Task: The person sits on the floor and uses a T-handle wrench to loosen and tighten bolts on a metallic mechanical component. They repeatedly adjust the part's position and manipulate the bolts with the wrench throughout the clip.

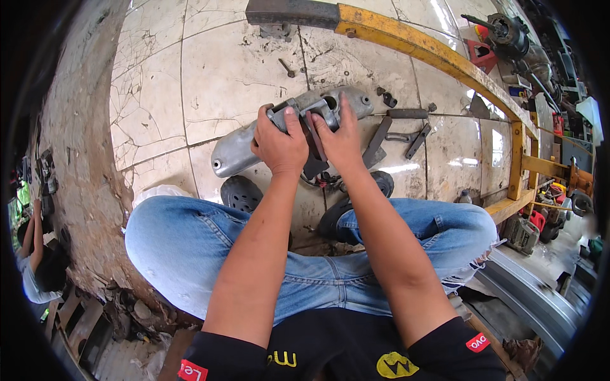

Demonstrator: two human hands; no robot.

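A long, rounded grey metal part [238,152] lies slantwise on the floor in front of my feet, with a bolt hole at each end. My left hand [279,141] grips the left side of the raised metal bracket [283,113] at its middle, thumb on top. On the opposite side, my right hand [338,136] is closed round the matching raised bracket [322,114], its fingers over the far edge. Between my hands stands a flat reddish-brown strip [316,136]; its lower end meets dark metal near my shoes. My fingers hide much of the brackets' sides.
Right of my hands lie a slotted black bracket [413,141], a dark round bar [407,113] and small black fittings [387,98]. A bolt [286,67] is farther off. A yellow steel frame [413,41] arches across the far right. Another person [41,254] is at far left.
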